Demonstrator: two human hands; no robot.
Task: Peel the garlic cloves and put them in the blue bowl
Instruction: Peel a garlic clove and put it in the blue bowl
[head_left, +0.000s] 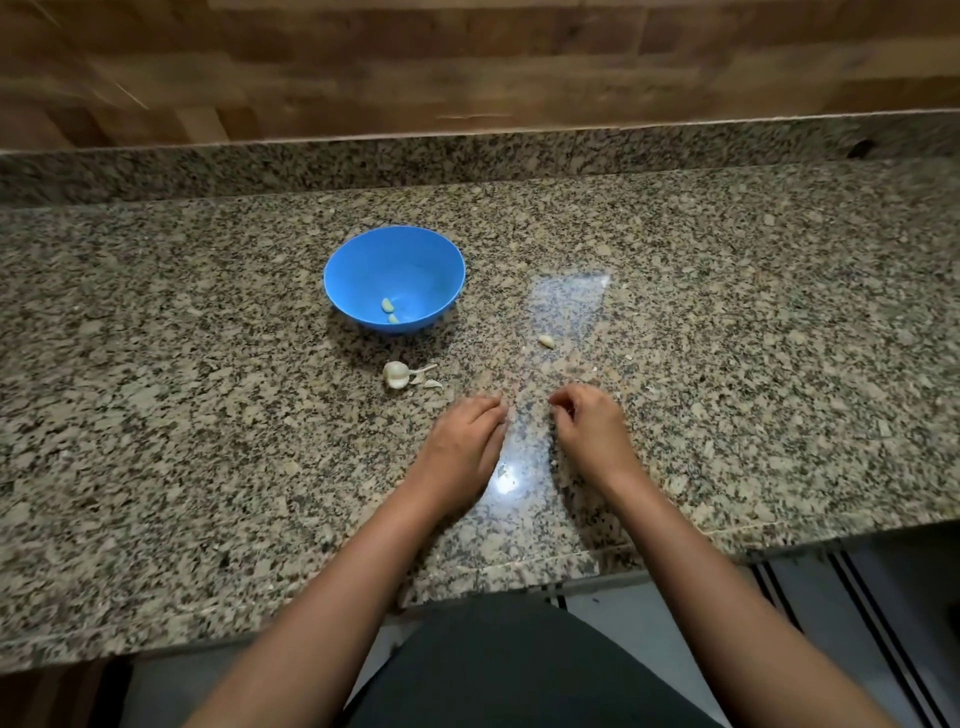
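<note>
Two peeled cloves (387, 305) already in the blue bowl (358, 260), the left hand (462, 441) lies flat while the right hand (587, 431) curls (whether on anything, unclear), likely bound for the loose clove (545, 341).

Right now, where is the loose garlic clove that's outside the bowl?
Head view: the loose clove lies on the granite counter, right of the blue bowl and apart from it, just beyond the right hand.

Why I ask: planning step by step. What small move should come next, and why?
Probably the right hand, if empty, reaches forward to pick up the loose clove: it lies on the counter just ahead of that hand, outside the blue bowl, which holds two cloves.
</note>
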